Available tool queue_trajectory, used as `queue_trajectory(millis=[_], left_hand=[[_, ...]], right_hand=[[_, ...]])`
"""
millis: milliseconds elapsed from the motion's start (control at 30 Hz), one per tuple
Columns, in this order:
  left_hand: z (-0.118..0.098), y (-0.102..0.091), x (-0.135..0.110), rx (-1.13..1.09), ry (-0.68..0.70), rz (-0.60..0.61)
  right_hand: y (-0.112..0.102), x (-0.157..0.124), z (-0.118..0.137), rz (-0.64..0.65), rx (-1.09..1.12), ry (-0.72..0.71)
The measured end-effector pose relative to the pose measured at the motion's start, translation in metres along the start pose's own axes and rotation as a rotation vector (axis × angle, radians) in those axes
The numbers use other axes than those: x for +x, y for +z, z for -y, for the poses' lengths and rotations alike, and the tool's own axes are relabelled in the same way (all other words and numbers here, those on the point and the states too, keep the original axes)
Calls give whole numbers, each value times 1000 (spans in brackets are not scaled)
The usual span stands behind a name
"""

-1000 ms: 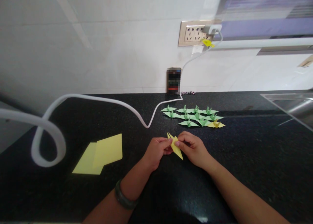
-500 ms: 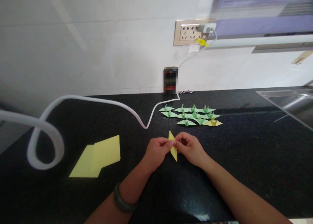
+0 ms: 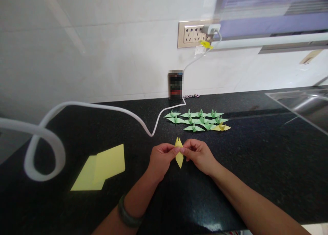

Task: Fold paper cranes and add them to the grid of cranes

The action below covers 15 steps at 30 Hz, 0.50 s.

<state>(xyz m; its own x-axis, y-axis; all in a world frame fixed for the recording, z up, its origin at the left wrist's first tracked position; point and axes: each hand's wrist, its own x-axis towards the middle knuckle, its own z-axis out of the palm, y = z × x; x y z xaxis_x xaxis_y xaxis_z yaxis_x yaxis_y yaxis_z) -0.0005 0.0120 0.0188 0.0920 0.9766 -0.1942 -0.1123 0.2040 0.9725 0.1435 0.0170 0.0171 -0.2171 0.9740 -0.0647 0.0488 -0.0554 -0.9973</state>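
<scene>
Between my two hands is a piece of folded yellow origami paper [image 3: 179, 159], a narrow diamond with two points at its top end. My left hand [image 3: 162, 159] pinches its left edge with the thumb in front. On the opposite edge, my right hand [image 3: 199, 154] grips it the same way, thumb tip close to the other thumb. Behind the hands stand rows of small green paper cranes [image 3: 194, 127], with one yellow paper crane [image 3: 222, 127] at the front right. Yellow paper sheets [image 3: 111, 162] lie overlapping to the left.
A white cable [image 3: 110, 107] loops across the left of the black counter [image 3: 256, 166]. At the wall, a small pixelated upright object [image 3: 175, 84] stands near a beaded strand [image 3: 192, 96]. A socket panel [image 3: 181, 35] holds a white plug [image 3: 211, 29]. The sink [image 3: 304, 107] is at right.
The folded yellow paper has turned from a slanted angle to face me more squarely, nearly upright. Both hands keep hold of it. The whole view has shifted slightly.
</scene>
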Motion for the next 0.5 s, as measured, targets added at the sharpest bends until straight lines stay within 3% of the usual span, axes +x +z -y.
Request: queue_trajectory(millis=[400,500], left_hand=[[-1,-5,3,-57,29,15],[-1,-4,3,-82,12,15]], right_hand=[[4,-4,-1,134,-153,-41],[4,-3,-2,118,-175,-46]])
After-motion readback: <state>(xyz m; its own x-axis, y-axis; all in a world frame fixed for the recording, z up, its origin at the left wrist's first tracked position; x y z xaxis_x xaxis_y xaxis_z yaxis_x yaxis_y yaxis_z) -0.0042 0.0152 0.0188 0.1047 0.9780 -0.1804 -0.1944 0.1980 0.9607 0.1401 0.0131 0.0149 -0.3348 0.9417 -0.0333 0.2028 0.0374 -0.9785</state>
